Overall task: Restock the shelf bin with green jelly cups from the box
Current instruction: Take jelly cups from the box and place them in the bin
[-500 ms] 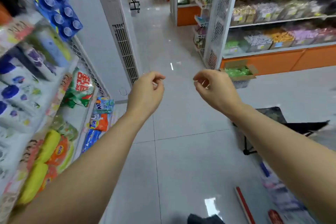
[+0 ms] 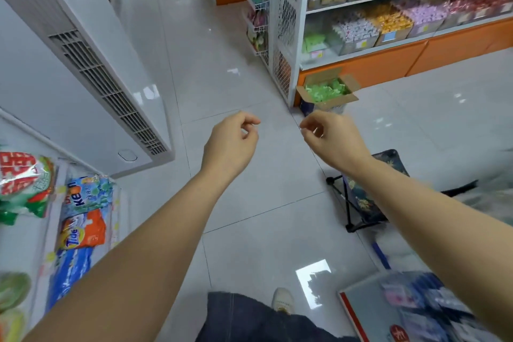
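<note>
An open cardboard box (image 2: 347,98) full of green jelly cups (image 2: 326,91) stands on the floor at the foot of the orange-based shelf. Above it, on the lowest shelf, a clear bin (image 2: 315,44) holds a few green cups. My left hand (image 2: 231,144) and my right hand (image 2: 331,139) are stretched out in front of me over the floor, short of the box. Both have loosely curled fingers and hold nothing.
A white floor-standing air unit (image 2: 105,86) is at the left. Detergent bags (image 2: 83,228) fill the near left shelf. A small folding stool (image 2: 361,197) stands under my right forearm. A mesh shelf end (image 2: 286,22) with wire baskets borders the box.
The view has tipped down and come closer to the box and shelf. Both hands keep the same loosely curled pose, still holding nothing.
</note>
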